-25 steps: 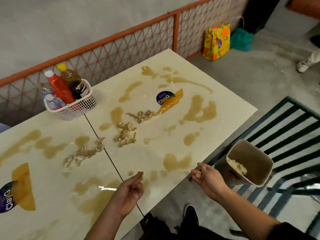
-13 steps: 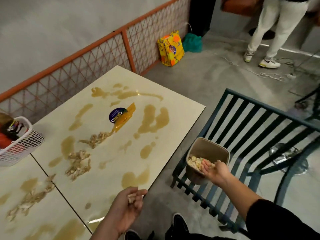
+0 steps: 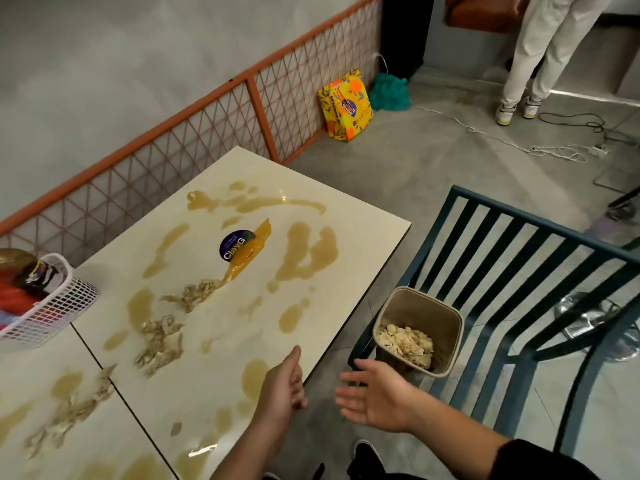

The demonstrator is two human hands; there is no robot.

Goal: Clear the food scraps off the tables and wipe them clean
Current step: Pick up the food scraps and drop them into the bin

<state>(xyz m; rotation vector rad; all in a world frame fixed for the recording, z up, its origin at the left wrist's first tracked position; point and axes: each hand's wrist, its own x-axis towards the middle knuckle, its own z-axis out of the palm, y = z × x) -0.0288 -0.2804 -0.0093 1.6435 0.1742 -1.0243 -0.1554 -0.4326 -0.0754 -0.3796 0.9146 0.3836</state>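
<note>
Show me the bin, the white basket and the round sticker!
bin (image 3: 422, 311): head view, on its bare inside back wall.
white basket (image 3: 52, 320): head view, on its mesh side wall.
round sticker (image 3: 235, 244): head view, on the middle of its dark face.

One bin (image 3: 446, 317) is seen. Left of it, two benches (image 3: 367, 237), three heaps of scraps (image 3: 159, 341), one basket (image 3: 59, 313) and one sticker (image 3: 235, 244) are counted. Two hands (image 3: 377, 396) are seen just before it, one chair (image 3: 519, 271) under it, and two bags (image 3: 346, 105) beyond it.
</note>
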